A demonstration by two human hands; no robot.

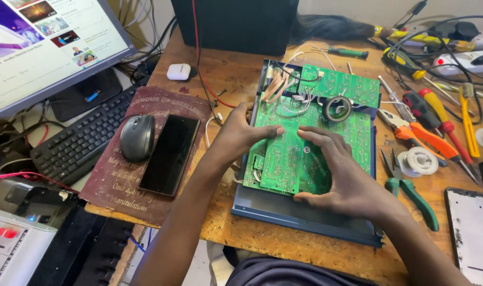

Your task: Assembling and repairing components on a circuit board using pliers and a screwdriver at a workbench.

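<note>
Both hands rest on a green circuit board (299, 153) that lies solder side up in a dark blue metal chassis (299, 212) on the worn wooden workbench (236, 69). The left hand (238, 132) grips the board's left edge, thumb laid across the top and fingers curled under. The right hand (339, 172) spreads over the middle, fingers flat on the green surface and thumb hooked at the lower edge — so the board is pinched between the two. A second green board (339, 85) sits just beyond, with a round coil (336, 108) and white wires (291, 87) beside it.

To the right lie orange-handled pliers (421, 139), green-handled cutters (411, 193), a solder reel (418, 160) and red screwdrivers (437, 116). To the left — a black phone (170, 153) and a grey mouse (137, 136) on a maroon pad (114, 190), then a black keyboard (77, 143) and a monitor (45, 47).
</note>
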